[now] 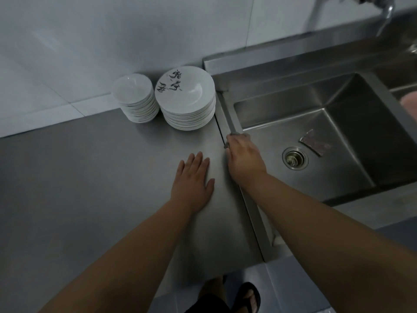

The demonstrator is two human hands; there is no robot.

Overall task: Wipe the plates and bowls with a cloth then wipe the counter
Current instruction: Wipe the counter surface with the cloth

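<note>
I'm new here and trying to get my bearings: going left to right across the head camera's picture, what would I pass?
stack of bowls → stack of plates → right hand → drain → pink thing at the right border.

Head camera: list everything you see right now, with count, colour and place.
bowls: one stack, white, back of the counter by the wall
plates: one stack, white, top one with black brush marks, right of the bowls
counter: one, grey steel, left half
sink: one basin, grey steel, right
drain: one, metal, sink floor
flat pad: one, mottled grey-pink, sink floor beside the drain
tap: one, metal, top right
pink item: one, right edge, cut off
sandal: one, black, floor below
left hand: flat on the counter
right hand: on the sink rim, over a grey item, unclear what
</note>
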